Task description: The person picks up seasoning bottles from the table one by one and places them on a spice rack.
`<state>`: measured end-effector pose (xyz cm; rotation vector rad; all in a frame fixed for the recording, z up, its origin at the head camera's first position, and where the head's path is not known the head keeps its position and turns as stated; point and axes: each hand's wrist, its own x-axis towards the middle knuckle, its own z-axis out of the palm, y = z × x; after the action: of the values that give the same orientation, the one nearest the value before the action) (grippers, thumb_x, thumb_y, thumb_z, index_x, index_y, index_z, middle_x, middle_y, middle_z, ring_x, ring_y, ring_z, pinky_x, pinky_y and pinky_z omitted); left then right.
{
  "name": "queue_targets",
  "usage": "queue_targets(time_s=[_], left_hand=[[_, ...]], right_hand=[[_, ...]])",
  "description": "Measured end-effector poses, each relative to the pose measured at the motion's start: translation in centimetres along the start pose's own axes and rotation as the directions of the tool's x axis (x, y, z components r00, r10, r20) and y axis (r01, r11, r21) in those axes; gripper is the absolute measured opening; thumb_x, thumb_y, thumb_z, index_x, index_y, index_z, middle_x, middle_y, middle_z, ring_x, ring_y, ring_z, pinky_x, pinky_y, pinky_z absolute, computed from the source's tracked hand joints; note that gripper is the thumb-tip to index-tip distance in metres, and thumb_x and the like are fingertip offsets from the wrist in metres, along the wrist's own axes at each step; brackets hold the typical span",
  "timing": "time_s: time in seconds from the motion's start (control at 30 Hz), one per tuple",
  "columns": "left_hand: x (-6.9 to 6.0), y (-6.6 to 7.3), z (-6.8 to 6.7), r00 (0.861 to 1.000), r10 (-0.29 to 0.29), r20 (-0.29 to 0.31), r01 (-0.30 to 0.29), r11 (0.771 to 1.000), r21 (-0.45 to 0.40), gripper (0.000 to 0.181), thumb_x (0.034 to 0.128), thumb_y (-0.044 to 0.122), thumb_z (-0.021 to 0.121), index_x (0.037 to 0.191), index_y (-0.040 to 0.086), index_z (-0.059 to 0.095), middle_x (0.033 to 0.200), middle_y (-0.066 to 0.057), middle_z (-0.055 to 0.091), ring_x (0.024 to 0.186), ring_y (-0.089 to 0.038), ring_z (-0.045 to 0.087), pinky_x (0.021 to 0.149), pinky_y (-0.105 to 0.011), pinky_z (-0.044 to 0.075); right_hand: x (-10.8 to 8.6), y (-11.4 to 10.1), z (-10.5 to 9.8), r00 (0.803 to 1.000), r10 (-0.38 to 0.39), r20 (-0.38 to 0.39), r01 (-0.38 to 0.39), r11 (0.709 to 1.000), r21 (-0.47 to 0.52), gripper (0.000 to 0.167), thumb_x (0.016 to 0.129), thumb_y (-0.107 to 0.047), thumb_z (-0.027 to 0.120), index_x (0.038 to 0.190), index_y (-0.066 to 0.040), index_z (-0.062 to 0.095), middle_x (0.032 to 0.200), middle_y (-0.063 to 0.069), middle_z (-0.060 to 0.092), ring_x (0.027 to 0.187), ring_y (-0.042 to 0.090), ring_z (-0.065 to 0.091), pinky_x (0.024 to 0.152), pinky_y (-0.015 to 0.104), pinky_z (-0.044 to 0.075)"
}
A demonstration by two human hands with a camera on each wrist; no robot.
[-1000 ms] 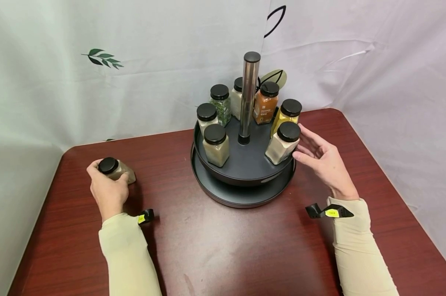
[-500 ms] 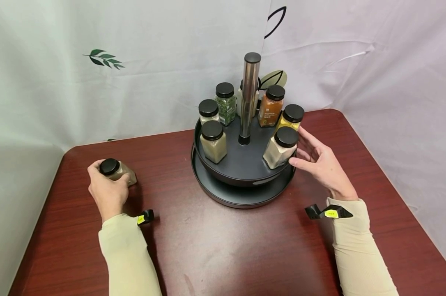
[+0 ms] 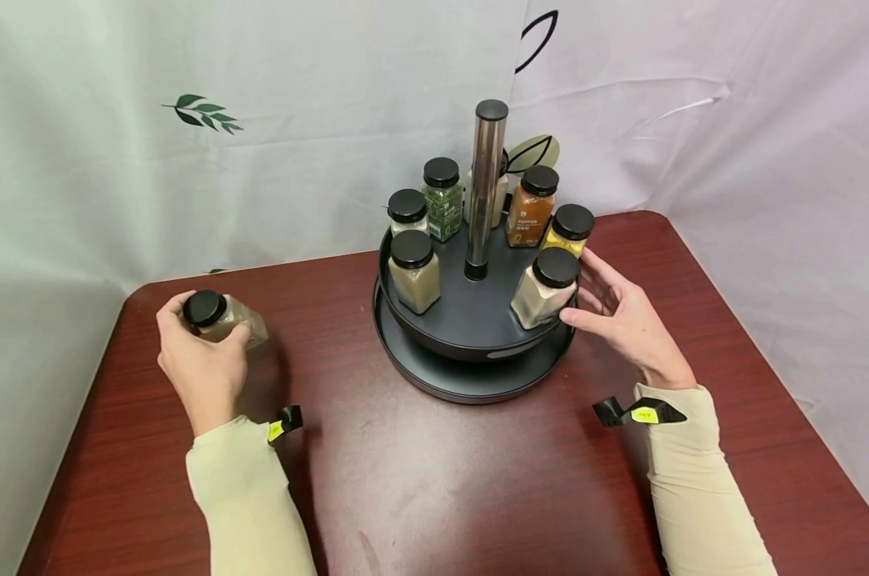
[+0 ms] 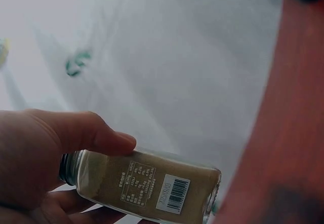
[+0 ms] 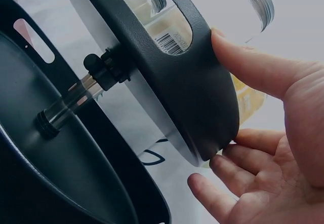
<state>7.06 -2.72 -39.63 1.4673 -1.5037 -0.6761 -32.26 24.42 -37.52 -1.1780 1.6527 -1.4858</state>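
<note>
My left hand [image 3: 202,360] grips a glass spice jar [image 4: 147,186] of brown powder with a black lid. The jar is tilted and appears raised off the table at its left side. A barcode label shows in the left wrist view. My right hand [image 3: 625,324] rests its thumb and fingertips against the outer rim of the upper tier [image 3: 478,320] of a black two-tier turntable rack. Close to that thumb stands a jar of pale powder [image 3: 542,292], with a yellow jar [image 3: 570,228] behind it.
More black-lidded jars stand round the upper tier, among them an orange pepper jar [image 3: 530,212], a green herb jar [image 3: 442,204] and a beige jar [image 3: 415,280]. The lower tier [image 3: 470,388] sits on the reddish table [image 3: 434,480]. A white curtain [image 3: 319,144] hangs behind.
The upper tier has turned slightly, its right-hand jars coming forward and its left-hand ones going back. My right hand shifted a little left. My left hand has raised its jar and moved slightly left.
</note>
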Motion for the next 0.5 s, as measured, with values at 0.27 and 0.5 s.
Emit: queue_targets(time_s=[0.27,0.5], left_hand=[[-1.9,3.6,-0.5,0.990,0.134,-0.038,-0.137,0.983,-0.125,0.066,0.0792,0.003,0.075,0.139,0.024,0.054,0.122,0.005,0.066,0.107,-0.004,0.060,0.081,-0.019,0.045],[-4.1,6.4,-1.1,0.973,0.228,-0.027,-0.229,0.953,-0.198,0.070,0.0791,0.004,0.079,0.141,0.026,0.055,0.118,0.004,0.067,0.100,-0.006,0.062,0.078,-0.017,0.050]], right_hand=[[0.0,0.0,0.0,1.000,0.002,-0.002,-0.002,1.000,-0.025,0.085,0.088,0.005,0.071,0.159,-0.005,0.026,0.161,0.017,0.030,0.144,0.020,0.037,0.107,0.018,0.038],[0.1,0.1,-0.1,1.000,-0.001,-0.001,0.001,0.999,-0.036,0.085,0.088,0.005,0.072,0.159,-0.004,0.025,0.161,0.018,0.030,0.145,0.020,0.037,0.107,0.018,0.038]])
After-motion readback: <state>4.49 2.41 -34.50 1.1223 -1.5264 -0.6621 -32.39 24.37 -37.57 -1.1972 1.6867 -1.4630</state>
